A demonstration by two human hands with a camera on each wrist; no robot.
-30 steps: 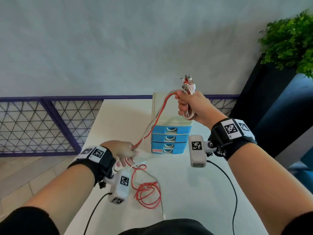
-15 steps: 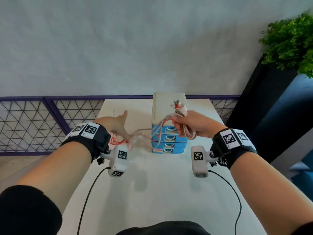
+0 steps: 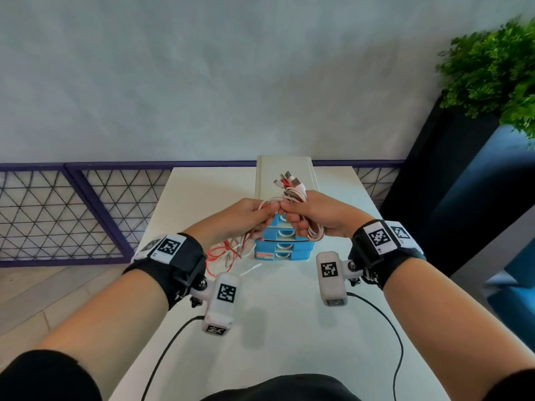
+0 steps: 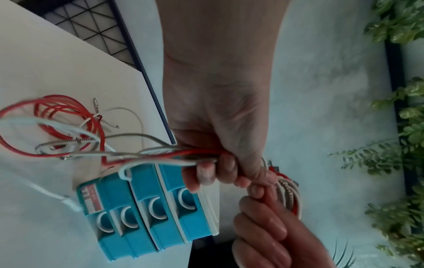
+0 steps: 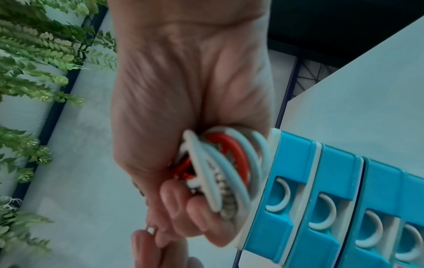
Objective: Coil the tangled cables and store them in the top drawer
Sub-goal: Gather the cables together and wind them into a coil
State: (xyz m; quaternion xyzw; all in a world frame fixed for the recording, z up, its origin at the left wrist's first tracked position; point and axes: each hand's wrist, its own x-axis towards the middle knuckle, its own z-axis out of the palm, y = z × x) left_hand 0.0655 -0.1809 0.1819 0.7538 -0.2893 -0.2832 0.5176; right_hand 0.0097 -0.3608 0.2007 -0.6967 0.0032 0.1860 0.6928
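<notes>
My right hand (image 3: 301, 218) grips a coil of red, white and braided cables (image 5: 220, 166), with their plugs (image 3: 289, 182) sticking up above the fist. Right beside it, thumb to thumb, my left hand (image 3: 260, 217) holds the same strands (image 4: 160, 154) where they leave the coil. The loose tangled cable ends (image 3: 225, 256) hang down from the left hand to the table (image 3: 283, 328). Behind both hands stands a small blue drawer unit (image 3: 285, 250) with a white top (image 3: 283, 175); all its drawers (image 4: 146, 204) are shut.
The table is narrow, with a purple-framed mesh railing (image 3: 72, 212) to its left and behind it. A green plant (image 3: 492, 76) on a dark stand rises at the right. Black cords (image 3: 162, 360) from the wrist cameras trail over the near tabletop.
My left hand has swung from the left side of the table over to the right hand and closed on the strands. The right hand has come down from shoulder height to the drawer unit.
</notes>
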